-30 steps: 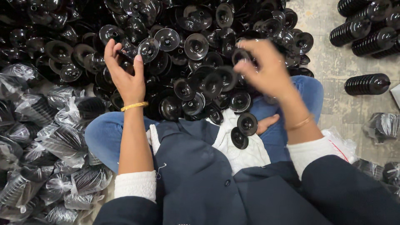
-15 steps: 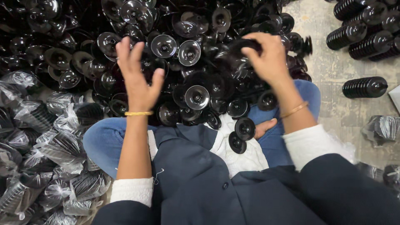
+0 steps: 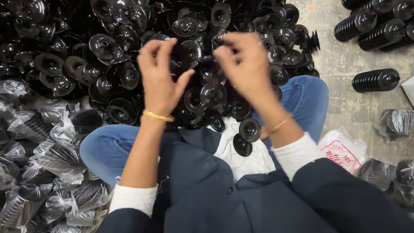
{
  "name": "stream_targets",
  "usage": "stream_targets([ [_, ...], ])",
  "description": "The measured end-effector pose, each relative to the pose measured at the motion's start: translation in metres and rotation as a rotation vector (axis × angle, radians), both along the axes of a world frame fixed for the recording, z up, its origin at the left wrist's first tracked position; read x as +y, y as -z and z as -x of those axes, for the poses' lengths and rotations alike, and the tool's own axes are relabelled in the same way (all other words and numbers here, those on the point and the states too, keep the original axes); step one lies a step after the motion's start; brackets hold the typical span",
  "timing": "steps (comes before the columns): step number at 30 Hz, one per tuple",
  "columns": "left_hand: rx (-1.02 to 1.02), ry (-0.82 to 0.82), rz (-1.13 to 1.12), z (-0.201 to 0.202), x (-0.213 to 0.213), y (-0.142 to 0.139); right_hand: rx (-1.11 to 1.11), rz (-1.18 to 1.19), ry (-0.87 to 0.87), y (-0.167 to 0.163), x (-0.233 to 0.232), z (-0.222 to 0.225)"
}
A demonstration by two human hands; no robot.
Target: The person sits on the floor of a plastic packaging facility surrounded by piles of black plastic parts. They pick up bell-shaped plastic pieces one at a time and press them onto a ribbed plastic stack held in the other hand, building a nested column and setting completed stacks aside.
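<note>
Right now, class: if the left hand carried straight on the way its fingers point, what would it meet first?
The left hand points up-frame into the heap of black discs. It would probably meet the shiny discs just beyond its fingertips first, though depth is unclear.

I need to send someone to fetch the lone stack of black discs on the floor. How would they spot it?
Start from the big heap of loose black discs and look right, to the bare concrete floor. The lone stack lies on its side there, alone, below the bunched stacks in the corner.

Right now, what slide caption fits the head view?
Both hands, left hand and right hand, raised over a heap of black plastic discs.
</note>
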State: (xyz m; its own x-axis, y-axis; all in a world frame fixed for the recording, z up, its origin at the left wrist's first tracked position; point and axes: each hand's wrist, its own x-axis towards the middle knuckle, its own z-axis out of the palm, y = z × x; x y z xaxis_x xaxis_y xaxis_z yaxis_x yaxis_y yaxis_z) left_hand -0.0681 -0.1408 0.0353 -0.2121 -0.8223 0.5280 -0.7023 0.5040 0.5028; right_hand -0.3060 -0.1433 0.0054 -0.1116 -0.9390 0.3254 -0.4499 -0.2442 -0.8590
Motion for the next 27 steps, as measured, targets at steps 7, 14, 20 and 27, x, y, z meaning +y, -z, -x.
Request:
stream_targets([
  [7, 0.185, -0.177, -0.094, -0.054, -0.014, 0.029, 0.533, -0.696, 0.508, 0.084, -0.049, 0.229],
  [14, 0.083, -0.184, 0.057, -0.067, -0.027, 0.076, -0.922, -0.848, -0.097, 0.115, -0.087, 0.171],
  [20, 0.127, -0.207, 0.029, -0.075, -0.032, 0.102, -0.051, -0.399, -0.468, 0.061, -0.096, 0.031],
  [27, 0.145, -0.229, 0.006, -0.077, -0.031, 0.107, 0.469, -0.016, -0.514, 0.002, -0.008, -0.033],
])
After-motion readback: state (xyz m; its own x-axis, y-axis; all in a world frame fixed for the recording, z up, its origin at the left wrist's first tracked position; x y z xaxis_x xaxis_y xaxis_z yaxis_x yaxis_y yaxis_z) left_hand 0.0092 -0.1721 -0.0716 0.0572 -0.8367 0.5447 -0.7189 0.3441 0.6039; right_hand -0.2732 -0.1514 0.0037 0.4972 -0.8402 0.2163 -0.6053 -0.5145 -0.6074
